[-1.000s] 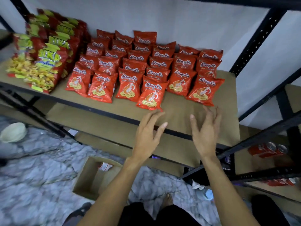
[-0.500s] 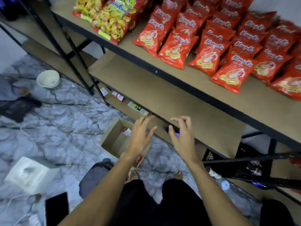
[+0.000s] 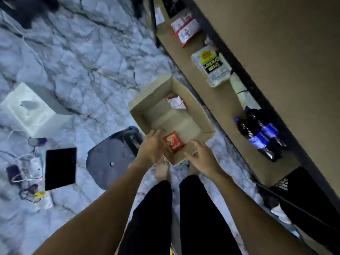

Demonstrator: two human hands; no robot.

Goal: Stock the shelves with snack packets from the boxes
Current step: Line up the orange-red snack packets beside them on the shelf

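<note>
Seen from above, an open cardboard box (image 3: pixel 140 114) sits on the marble floor at centre frame; a red snack packet (image 3: pixel 173 141) lies inside, near its lower corner; the left hand (image 3: pixel 150 146) reaches in just beside the packet, fingers loose, gripping nothing; the right hand (image 3: pixel 202 155) hovers over the box's near edge, fingers relaxed and apart; dark bottles (image 3: pixel 261 133) lie on a low shelf (image 3: pixel 211 100) at right.

Dim bluish light over a marbled grey floor (image 3: pixel 77 52) beside a black-framed shelving rack (image 3: pixel 279 52)

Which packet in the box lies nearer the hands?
The red packet at the near end of the box, between the left hand and right hand; the other packet lies at the far end.
</note>
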